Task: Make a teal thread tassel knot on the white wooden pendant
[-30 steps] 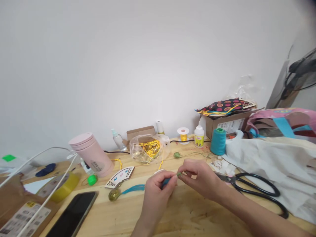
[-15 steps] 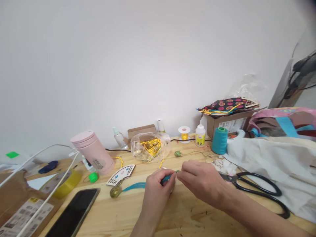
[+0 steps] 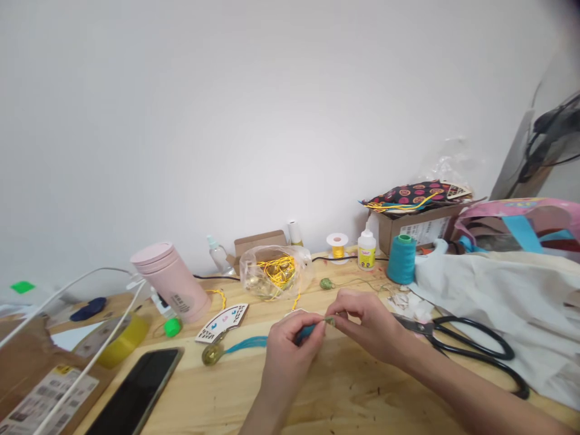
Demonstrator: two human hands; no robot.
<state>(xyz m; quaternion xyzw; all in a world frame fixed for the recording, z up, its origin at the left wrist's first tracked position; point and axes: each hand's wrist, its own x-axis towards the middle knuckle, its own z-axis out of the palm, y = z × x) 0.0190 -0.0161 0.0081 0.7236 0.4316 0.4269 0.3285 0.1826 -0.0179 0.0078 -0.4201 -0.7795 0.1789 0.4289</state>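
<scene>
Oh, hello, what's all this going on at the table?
Someone is doing fine handwork: the left hand pinches a blue bundle of thread, and the right hand holds a bit of green thread right beside it. Blue strands lie to the left, by a fan-shaped ornament. Black-handled scissors rest to the right, near a teal thread spool.

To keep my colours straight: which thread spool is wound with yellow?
The white-rimmed spool, left of the glue bottle. The cone-shaped one, right of that bottle, is wound with teal.
</scene>
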